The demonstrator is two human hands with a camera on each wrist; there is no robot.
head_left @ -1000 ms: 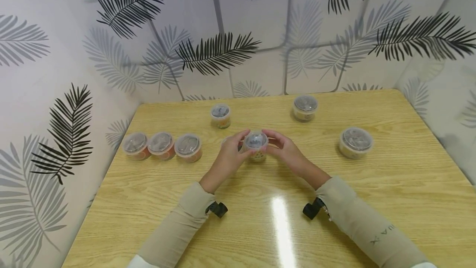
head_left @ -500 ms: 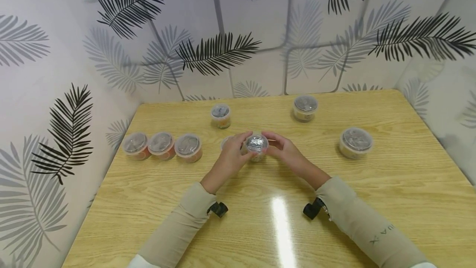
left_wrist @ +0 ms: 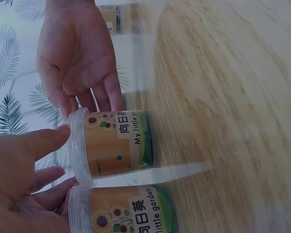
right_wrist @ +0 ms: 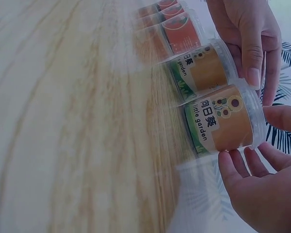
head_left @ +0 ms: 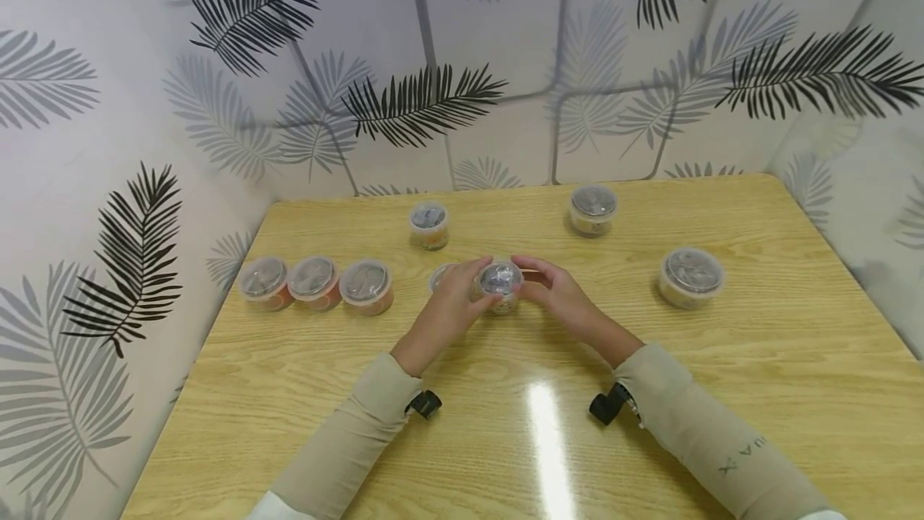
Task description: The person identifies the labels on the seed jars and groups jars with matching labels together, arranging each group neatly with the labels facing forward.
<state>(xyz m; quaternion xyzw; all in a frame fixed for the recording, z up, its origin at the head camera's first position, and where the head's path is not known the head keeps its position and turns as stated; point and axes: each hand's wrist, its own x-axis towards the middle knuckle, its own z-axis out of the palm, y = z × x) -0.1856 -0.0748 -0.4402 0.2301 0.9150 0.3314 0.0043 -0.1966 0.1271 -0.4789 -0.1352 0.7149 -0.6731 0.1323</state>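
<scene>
A round clear-lidded plastic tub with an orange sunflower label stands upright mid-table, between both hands. My left hand holds it at the lid's rim, thumb on the near side and fingers on the far side. From the other side my right hand grips the same tub, its thumb at the lid and fingertips along the wall. Close on the left stands a second sunflower tub, mostly covered by my left hand in the head view. Their labels face my body.
Three red-labelled tubs stand in a row at the left. One smaller-looking tub is at the back, with two more tubs at the right, one farther back and one nearer. A patterned wall borders the wooden table.
The held tub has shifted slightly right and towards me, and its lid's tilt has changed a little. My left hand has followed it slightly, and more of the neighbouring tub's lid shows.
</scene>
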